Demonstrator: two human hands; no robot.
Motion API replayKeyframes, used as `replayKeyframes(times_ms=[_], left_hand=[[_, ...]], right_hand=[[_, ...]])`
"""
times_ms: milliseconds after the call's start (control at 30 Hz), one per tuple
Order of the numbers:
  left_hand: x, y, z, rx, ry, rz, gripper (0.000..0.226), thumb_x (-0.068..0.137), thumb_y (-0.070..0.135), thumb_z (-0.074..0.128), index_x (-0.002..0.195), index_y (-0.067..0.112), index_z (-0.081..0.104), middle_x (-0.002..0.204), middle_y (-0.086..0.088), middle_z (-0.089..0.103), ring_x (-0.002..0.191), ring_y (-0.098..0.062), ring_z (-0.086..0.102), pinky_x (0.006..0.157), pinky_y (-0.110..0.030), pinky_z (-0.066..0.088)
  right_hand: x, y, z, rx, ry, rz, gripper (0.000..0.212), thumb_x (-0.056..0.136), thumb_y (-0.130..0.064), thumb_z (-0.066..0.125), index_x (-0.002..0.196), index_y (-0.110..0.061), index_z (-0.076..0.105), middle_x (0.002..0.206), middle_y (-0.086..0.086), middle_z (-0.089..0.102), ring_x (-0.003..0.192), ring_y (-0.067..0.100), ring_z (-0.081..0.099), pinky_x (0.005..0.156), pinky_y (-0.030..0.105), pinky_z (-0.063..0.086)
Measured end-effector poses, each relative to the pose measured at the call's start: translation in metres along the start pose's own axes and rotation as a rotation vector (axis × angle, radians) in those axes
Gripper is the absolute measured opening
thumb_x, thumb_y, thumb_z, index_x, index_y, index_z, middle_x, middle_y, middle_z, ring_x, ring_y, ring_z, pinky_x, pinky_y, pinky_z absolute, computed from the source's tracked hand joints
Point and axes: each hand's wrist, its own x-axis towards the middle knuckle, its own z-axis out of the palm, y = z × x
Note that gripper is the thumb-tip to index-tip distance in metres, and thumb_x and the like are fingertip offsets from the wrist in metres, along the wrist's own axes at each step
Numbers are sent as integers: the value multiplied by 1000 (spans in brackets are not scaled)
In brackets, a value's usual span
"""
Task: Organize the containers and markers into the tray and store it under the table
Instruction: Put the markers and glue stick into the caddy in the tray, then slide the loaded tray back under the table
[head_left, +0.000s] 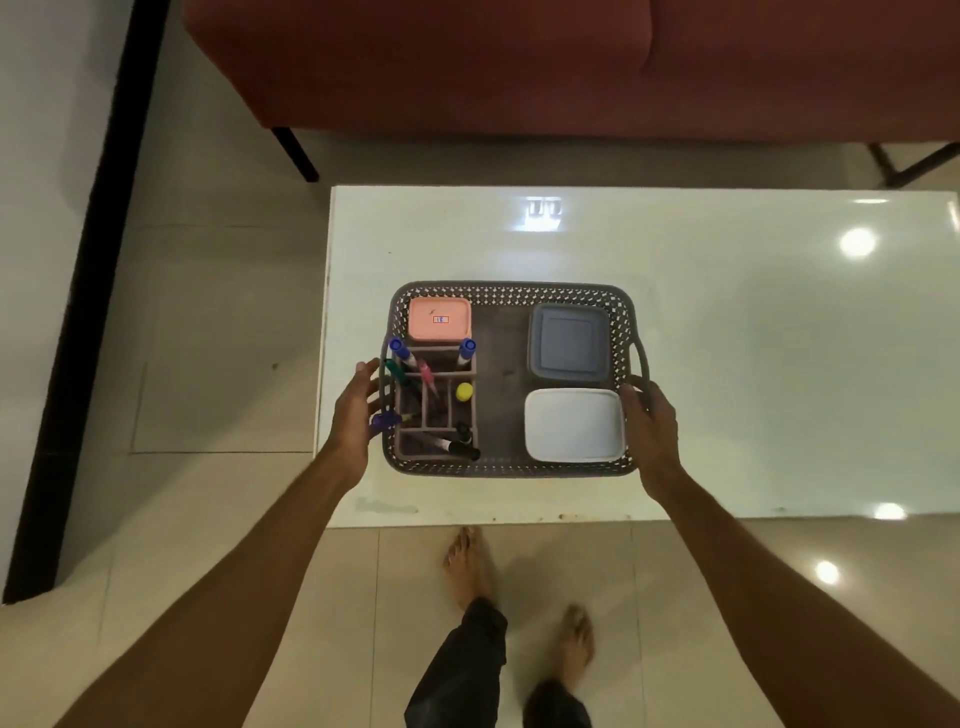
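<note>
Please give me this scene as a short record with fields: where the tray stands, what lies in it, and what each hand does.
tray: grey, perforated, standing on the white table, not yet under it
pink container: back left in tray, lidded
grey container: back right in tray, lidded
white container: front right in tray, lidded
markers: standing in a divided holder, front left in tray
left hand: at the left handle; grip unclear
right hand: holds the right handle, thumb on top
</note>
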Motion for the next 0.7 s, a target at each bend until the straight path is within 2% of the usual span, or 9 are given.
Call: replayKeyframes(times_ms=[67, 133, 233, 400, 500, 567, 633, 700], left_hand=[[1, -4, 0, 68, -59, -7, 51, 101, 55, 36, 132, 23, 60, 131, -6, 64, 119, -26, 60, 102, -42, 46], [0, -8, 2, 36, -95, -16, 52, 101, 55, 33, 129, 21, 62, 126, -8, 66, 115, -24, 62, 97, -40, 46], [-10, -12, 3, -45, -108, -24, 45, 104, 50, 29, 113, 26, 66, 110, 1, 70, 102, -16, 65, 85, -38, 48], [-40, -29, -12, -96, -106, -9, 42, 103, 52, 31, 109, 30, 67, 114, 2, 67, 109, -19, 61, 101, -48, 43], [-72, -47, -27, -104, -85, 8, 43, 103, 52, 31, 109, 30, 68, 116, 2, 67, 110, -19, 61, 102, -48, 43], [-97, -63, -40, -109, -73, 18, 47, 102, 55, 32, 117, 27, 67, 121, -1, 68, 117, -23, 60, 102, -49, 45], [-123, -80, -53, -131, -54, 7, 52, 101, 56, 35, 125, 21, 64, 121, -5, 70, 113, -25, 66, 92, -48, 52], [-154, -98, -65, -151, -53, 14, 53, 101, 55, 35, 128, 18, 63, 116, -5, 73, 96, -21, 74, 76, -40, 56]], right_hand=[[2, 6, 3, 9, 11, 15, 30, 101, -28, 45, 126, -26, 62, 112, -3, 68, 110, 21, 61, 89, 36, 48], [2, 7, 6, 23, 42, 23, 34, 102, -24, 41, 128, -27, 62, 118, -2, 68, 113, 21, 60, 94, 39, 48], [-5, 8, 6, 48, 55, 36, 35, 101, -22, 41, 126, -28, 64, 119, -2, 69, 115, 22, 61, 101, 44, 50], [-32, 19, -2, 40, 50, 6, 34, 101, -23, 41, 126, -28, 64, 122, 0, 68, 118, 23, 60, 104, 47, 47], [-58, 27, -9, 28, 45, -12, 33, 102, -23, 42, 126, -29, 64, 123, 2, 68, 118, 25, 59, 104, 46, 47], [-82, 35, -15, 29, 31, -28, 31, 102, -23, 43, 124, -28, 65, 119, 1, 69, 115, 24, 61, 102, 45, 48], [-107, 42, -20, 36, 8, -49, 30, 103, -21, 43, 123, -27, 65, 114, -1, 69, 110, 23, 62, 99, 43, 50], [-137, 50, -27, 39, -9, -61, 30, 103, -20, 43, 123, -25, 65, 110, -2, 68, 108, 23, 62, 95, 39, 49]])
